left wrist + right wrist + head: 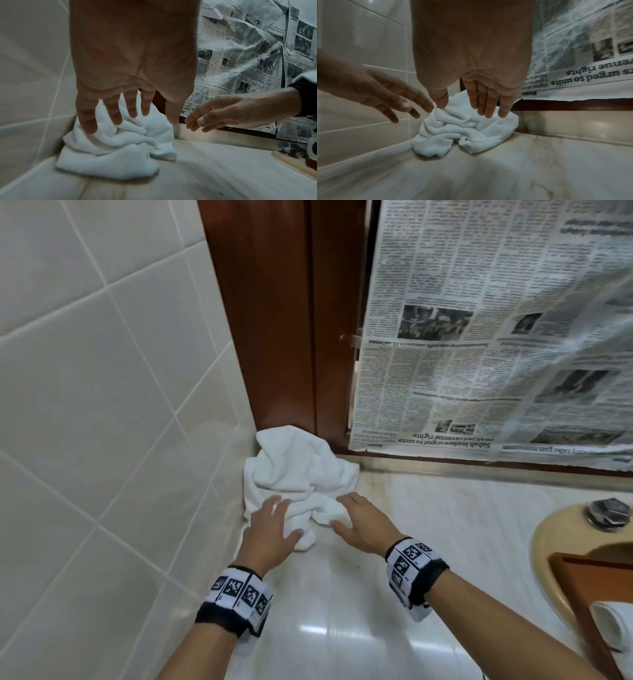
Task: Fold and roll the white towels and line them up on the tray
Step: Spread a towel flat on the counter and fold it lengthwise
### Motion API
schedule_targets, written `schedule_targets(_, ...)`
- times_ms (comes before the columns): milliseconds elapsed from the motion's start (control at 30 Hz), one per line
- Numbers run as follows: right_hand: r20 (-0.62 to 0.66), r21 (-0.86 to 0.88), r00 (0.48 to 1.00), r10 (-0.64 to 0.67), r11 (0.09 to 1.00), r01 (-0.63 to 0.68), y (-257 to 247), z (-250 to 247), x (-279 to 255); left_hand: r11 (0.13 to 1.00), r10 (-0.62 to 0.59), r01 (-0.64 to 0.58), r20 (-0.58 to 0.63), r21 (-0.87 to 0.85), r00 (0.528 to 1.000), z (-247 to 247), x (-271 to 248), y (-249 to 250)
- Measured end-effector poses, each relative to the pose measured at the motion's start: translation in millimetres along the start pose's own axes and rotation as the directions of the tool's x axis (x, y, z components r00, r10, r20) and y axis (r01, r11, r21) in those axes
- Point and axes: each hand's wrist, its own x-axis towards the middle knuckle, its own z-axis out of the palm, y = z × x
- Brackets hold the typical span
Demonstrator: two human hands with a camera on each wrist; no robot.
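Observation:
A crumpled white towel [298,474] [116,155] [462,134] lies on the marble counter, pushed into the corner where the tiled wall meets the wooden frame. My left hand [274,522] [116,115] is over its near left part with fingers spread and straight. My right hand [356,518] [484,105] is over its near right part, fingers straight and close together. Neither hand grips the cloth; whether the fingertips touch it I cannot tell. At the bottom right, a wooden tray [575,587] holds a rolled white towel [613,625].
A beige sink [555,539] with a metal fitting [609,513] sits to the right, and the tray lies across it. Newspaper [479,337] covers the mirror behind the counter. White tiles [85,405] close off the left side. Bare marble counter [342,628] lies between my forearms.

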Motion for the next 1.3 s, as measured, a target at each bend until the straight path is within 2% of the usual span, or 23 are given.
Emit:
schedule_targets(133,-0.11,-0.016,0.993,0.048,0.999,-0.05,-8,3,45,0.999,0.018,-0.013,-0.144,0.035,0.989,-17,35,-6)
schedule_targets(233,-0.153,-0.044,0.986,0.071,0.996,-0.079,-2,4,71,0.998,-0.008,0.016,-0.124,0.066,0.992,-23,55,-11)
schedule_targets(333,-0.184,0.024,0.966,0.182,0.983,-0.18,3,9,87,0.998,-0.051,0.057,-0.134,0.041,0.99,-24,66,-14)
schedule_targets(467,-0.177,-0.016,0.961,0.213,0.976,-0.219,-3,18,98,0.988,-0.054,0.023,-0.208,-0.15,0.977,-20,68,-7)
schedule_targets(567,-0.187,0.087,0.958,0.22,0.975,-0.207,-6,23,99,0.967,-0.003,-0.06,-0.244,-0.249,0.97,-14,46,7)
schedule_targets(700,-0.218,0.16,0.946,0.238,0.965,-0.206,-6,21,94,0.9,0.102,-0.173,-0.192,-0.4,0.976,-6,5,23)
schedule_targets(833,-0.353,0.336,0.914,0.199,0.939,-0.075,-1,-4,67,0.843,0.049,-0.143,-0.191,-0.518,0.98,-14,-23,22)
schedule_targets(933,-0.448,0.422,0.887,0.113,0.901,0.099,-5,-42,27,0.843,0.024,-0.047,-0.049,-0.536,0.999,-28,-38,15)
schedule_targets(1067,-0.461,0.428,0.887,0.03,0.883,0.192,-10,-93,-35,0.871,0.105,-0.024,0.138,-0.491,0.985,-53,-64,31)
schedule_targets(1200,-0.506,0.455,0.862,0.006,0.851,0.261,-15,-126,-98,0.867,0.245,-0.099,0.245,-0.489,0.938,-70,-98,68)
schedule_targets(1300,-0.507,0.5,0.862,0.01,0.818,0.284,-8,-134,-148,0.854,0.305,-0.118,0.302,-0.507,0.903,-60,-127,96)
